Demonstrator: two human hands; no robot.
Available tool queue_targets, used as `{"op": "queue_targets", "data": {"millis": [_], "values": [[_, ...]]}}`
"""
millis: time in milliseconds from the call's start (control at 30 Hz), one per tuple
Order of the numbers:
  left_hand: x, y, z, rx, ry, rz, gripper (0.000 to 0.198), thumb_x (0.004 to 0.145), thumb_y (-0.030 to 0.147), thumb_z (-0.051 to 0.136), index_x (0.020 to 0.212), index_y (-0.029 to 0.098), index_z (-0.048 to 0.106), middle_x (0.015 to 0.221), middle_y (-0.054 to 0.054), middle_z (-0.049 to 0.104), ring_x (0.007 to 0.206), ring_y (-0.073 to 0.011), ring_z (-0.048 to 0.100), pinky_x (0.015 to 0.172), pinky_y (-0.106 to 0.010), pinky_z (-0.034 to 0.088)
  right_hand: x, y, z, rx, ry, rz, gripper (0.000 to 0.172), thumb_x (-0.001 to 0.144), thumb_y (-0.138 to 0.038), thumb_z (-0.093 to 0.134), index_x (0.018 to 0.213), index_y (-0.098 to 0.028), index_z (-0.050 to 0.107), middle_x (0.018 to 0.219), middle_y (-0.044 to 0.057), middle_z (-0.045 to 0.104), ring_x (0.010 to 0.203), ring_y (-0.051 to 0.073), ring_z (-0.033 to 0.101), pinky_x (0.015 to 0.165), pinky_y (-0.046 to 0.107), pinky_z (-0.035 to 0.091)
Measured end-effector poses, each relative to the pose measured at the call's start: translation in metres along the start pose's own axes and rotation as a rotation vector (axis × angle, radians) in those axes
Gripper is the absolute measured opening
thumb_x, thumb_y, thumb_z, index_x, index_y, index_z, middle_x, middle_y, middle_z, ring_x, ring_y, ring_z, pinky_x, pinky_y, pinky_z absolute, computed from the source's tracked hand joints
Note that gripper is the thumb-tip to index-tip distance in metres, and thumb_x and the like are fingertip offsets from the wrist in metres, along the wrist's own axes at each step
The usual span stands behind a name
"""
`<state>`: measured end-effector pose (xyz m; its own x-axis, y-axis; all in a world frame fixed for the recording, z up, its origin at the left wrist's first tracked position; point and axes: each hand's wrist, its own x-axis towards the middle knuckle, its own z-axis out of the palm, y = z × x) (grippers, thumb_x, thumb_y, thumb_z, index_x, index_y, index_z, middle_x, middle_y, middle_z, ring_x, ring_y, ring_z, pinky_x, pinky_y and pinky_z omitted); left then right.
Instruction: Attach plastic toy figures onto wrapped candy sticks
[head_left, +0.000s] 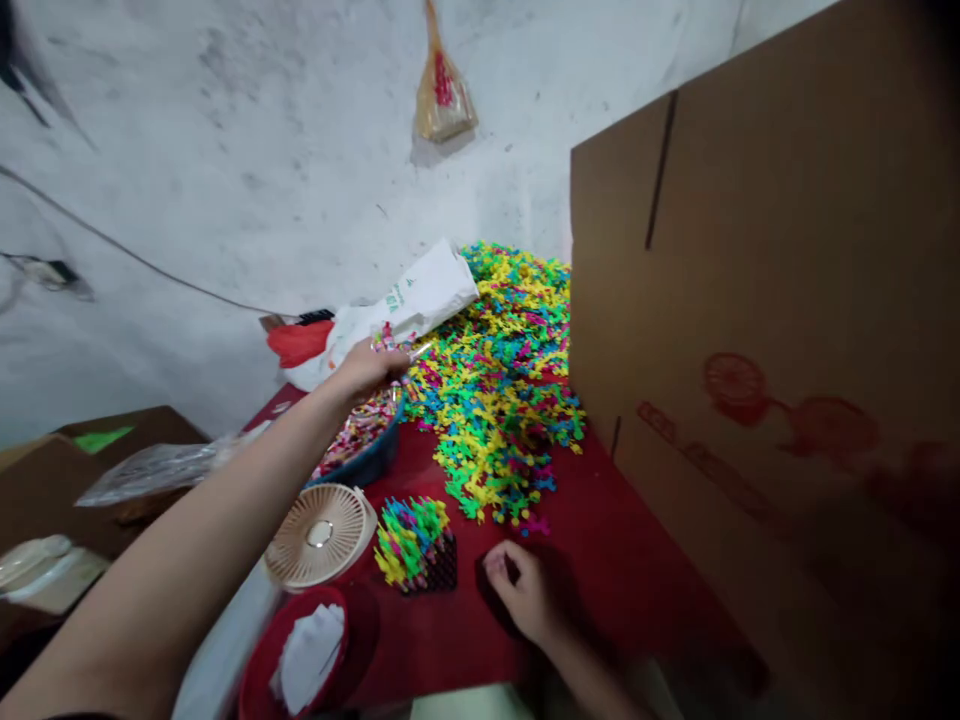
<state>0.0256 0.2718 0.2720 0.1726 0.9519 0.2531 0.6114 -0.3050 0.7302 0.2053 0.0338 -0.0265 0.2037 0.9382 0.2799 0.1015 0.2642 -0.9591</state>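
My left hand [367,368] reaches far forward over a blue basin [371,455] filled with small colourful pieces. Its fingers are closed on a small clear bag [401,345] with colourful bits inside. My right hand [521,590] rests on the red table cover [600,540] near the front, fingers curled over a dark flat piece whose nature I cannot make out. Just left of it stands a dark grid block [416,550] stuck full of yellow, green and pink plastic pieces. A large heap of such pieces [499,370] spreads across the table behind.
A tall cardboard box [765,330] walls off the right side. A small beige fan [319,535] lies beside a red bowl with white paper [300,655]. A white plastic bag [420,295] lies at the back wall. A brown box [112,440] sits at left.
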Motion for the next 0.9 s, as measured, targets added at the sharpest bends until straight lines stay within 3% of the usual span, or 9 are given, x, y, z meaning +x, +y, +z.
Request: {"op": "queue_targets", "data": {"millis": [167,267,333,433,533,633,800,900], "values": [[-0.087,0.028,0.132,-0.024,-0.359,0.044,0.028,0.075,0.030,0.081,0.096,0.018,0.067,0.068,0.002,0.068,0.057,-0.0158,0.063,0.054,-0.026,0.051,0.003,0.016,-0.057,-0.055,0.315,0.099,0.039,0.097,-0.056,0.052,0.096,-0.019,0.067,0.085,0.010,0.076,0.075,0.023,0.072,0.070,0.032,0.058],[-0.144,0.029,0.205,0.057,-0.468,0.068,0.034,0.067,0.023,0.084,0.097,0.020,0.070,0.074,-0.001,0.072,0.068,-0.0204,0.069,0.064,-0.029,0.054,-0.003,0.026,-0.103,-0.118,0.453,0.135,0.053,0.101,-0.063,0.043,0.115,-0.016,0.064,0.103,0.017,0.077,0.087,0.025,0.074,0.077,0.036,0.059],[-0.172,0.027,0.245,0.112,-0.518,0.087,0.038,0.067,0.021,0.084,0.104,0.020,0.072,0.075,-0.004,0.073,0.074,-0.0247,0.072,0.069,-0.032,0.055,-0.008,0.028,-0.128,-0.164,0.498,0.132,0.061,0.103,-0.065,0.035,0.125,-0.015,0.062,0.116,0.020,0.075,0.097,0.027,0.074,0.082,0.038,0.059],[-0.193,0.026,0.292,0.160,-0.573,0.135,0.040,0.077,0.028,0.080,0.115,0.018,0.071,0.075,-0.007,0.072,0.075,-0.0293,0.073,0.073,-0.039,0.056,-0.013,0.029,-0.149,-0.254,0.499,0.106,0.065,0.104,-0.067,0.036,0.130,-0.014,0.064,0.121,0.022,0.074,0.105,0.028,0.073,0.087,0.040,0.058],[-0.202,0.022,0.322,0.174,-0.572,0.183,0.037,0.087,0.031,0.072,0.121,0.018,0.068,0.093,-0.013,0.073,0.088,-0.0309,0.074,0.083,-0.043,0.058,-0.017,0.031,-0.153,-0.377,0.484,0.075,0.067,0.099,-0.070,0.048,0.127,-0.013,0.069,0.123,0.024,0.074,0.112,0.033,0.070,0.095,0.045,0.055],[-0.208,0.013,0.338,0.175,-0.523,0.217,0.035,0.093,0.028,0.063,0.126,0.020,0.067,0.119,-0.019,0.068,0.112,-0.0338,0.068,0.101,-0.047,0.053,-0.016,0.034,-0.150,-0.489,0.482,0.030,0.068,0.100,-0.072,0.047,0.126,-0.013,0.069,0.128,0.025,0.072,0.120,0.035,0.066,0.102,0.049,0.051],[-0.222,-0.010,0.344,0.122,-0.410,0.284,0.067,0.094,0.033,0.062,0.158,0.022,0.046,0.160,-0.022,0.043,0.144,-0.0412,0.045,0.116,-0.061,0.040,-0.012,0.033,-0.148,-0.602,0.485,-0.052,0.057,0.106,-0.062,0.043,0.125,-0.014,0.068,0.127,0.023,0.071,0.120,0.032,0.064,0.105,0.050,0.050],[-0.230,-0.019,0.341,0.052,-0.382,0.359,0.076,0.094,0.032,0.063,0.164,0.021,0.035,0.168,-0.021,0.034,0.153,-0.0373,0.036,0.123,-0.056,0.036,-0.011,0.030,-0.145,-0.655,0.485,-0.078,0.051,0.107,-0.055,0.043,0.127,-0.014,0.065,0.128,0.023,0.069,0.121,0.032,0.062,0.105,0.050,0.049]]}}
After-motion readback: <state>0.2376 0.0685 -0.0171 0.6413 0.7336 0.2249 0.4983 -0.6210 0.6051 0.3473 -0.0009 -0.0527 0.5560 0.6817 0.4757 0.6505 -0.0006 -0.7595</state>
